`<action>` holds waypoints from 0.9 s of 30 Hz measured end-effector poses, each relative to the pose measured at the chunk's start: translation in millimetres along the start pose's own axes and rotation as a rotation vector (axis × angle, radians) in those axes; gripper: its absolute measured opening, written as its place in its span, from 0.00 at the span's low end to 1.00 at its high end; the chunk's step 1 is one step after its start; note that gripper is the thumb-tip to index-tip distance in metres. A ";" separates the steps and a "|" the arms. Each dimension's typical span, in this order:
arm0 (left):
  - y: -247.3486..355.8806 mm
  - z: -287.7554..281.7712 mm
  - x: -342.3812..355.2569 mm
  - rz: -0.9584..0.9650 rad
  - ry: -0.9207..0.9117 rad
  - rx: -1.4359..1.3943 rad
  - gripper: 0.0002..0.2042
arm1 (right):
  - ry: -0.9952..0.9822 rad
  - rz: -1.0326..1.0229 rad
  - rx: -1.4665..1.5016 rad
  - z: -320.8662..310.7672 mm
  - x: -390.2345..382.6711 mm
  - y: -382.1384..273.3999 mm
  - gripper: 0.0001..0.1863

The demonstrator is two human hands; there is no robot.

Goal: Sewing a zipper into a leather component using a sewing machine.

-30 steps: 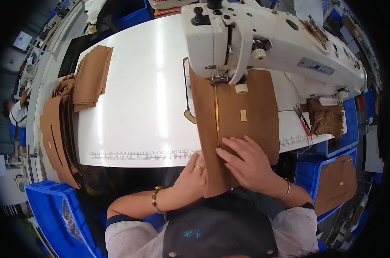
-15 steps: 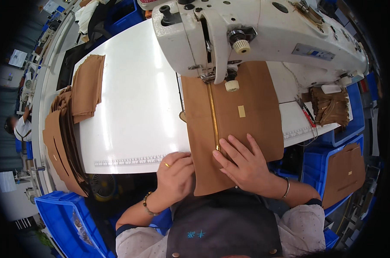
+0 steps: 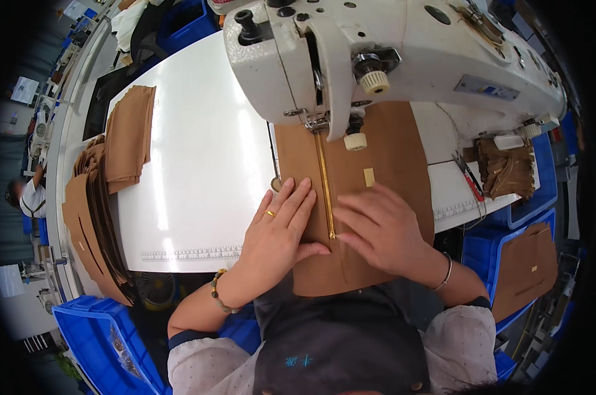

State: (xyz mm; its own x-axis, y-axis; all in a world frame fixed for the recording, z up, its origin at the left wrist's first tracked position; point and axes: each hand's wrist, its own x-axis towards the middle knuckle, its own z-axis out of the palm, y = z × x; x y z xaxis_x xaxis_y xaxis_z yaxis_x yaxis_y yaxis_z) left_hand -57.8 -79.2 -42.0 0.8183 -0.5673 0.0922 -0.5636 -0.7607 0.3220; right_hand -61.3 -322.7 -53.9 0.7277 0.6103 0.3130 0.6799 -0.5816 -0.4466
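Observation:
A brown fabric panel (image 3: 403, 158) lies on the white table, its far part under the sewing machine's presser foot (image 3: 316, 124). Down the panel runs a gold-toothed zipper (image 3: 325, 178), with its slider (image 3: 332, 235) at the near end. My left hand (image 3: 281, 220) is open, fingers stretched flat on the panel just left of the zipper. To the zipper's right, my right hand (image 3: 383, 230) hovers over or touches the panel; its fingers are bent, apart from the thumb, with nothing visible between them. A small yellowish label (image 3: 369, 177) sits on the panel beyond that hand.
The white sewing machine (image 3: 416, 72) spans the far side. Stacked brown pieces (image 3: 130, 138) lie at the left, with more cut panels (image 3: 87, 224) beside them. Red-handled snips (image 3: 472, 184) and a brown bundle (image 3: 505, 168) are at the right. Blue bins (image 3: 107, 342) flank the table.
My left hand has moved from the panel's near left edge onto its surface, fingers now extended. My right hand's spread fingers have bent, and the hand has shifted slightly up.

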 end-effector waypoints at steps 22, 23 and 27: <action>3.1 -4.8 9.6 0.066 -0.030 0.096 0.43 | -0.097 -0.072 -0.247 -1.5 22.4 14.0 0.46; 1.7 -5.1 11.2 0.066 -0.015 0.097 0.43 | -0.104 -0.065 -0.253 -1.3 23.4 14.5 0.46; -5.7 -5.1 22.3 0.075 0.005 0.117 0.43 | -0.077 -0.071 -0.252 -0.6 33.3 24.1 0.45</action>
State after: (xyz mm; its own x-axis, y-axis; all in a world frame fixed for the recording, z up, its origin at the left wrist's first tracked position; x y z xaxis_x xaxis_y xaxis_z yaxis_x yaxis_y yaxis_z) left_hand -35.8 -85.9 -36.9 0.7737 -0.6226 0.1171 -0.6324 -0.7480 0.2017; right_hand -20.6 -316.7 -53.7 0.6752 0.6875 0.2674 0.7368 -0.6457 -0.2003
